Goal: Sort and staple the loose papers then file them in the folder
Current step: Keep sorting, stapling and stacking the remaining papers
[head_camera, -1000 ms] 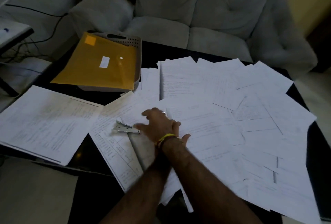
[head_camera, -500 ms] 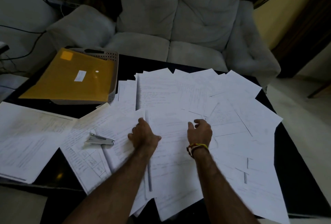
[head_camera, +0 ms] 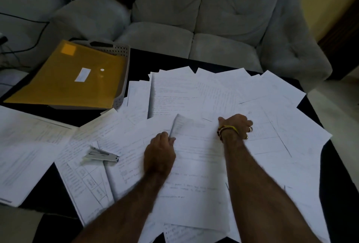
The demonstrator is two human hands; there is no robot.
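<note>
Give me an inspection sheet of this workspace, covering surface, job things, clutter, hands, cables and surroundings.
Surface: dark glossy table, mostly covered.
Job's things: loose white printed papers fanned across the table; yellow plastic folder lying on a grey perforated tray; small silver stapler lying on the papers left of the hands.
Clutter: separate white paper stack at left edge.
Hands: left hand lifting a sheet's edge; right hand resting on the papers, fingers curled.
Cables: black cable at far left.
Surroundings: grey fabric sofa behind the table.
</note>
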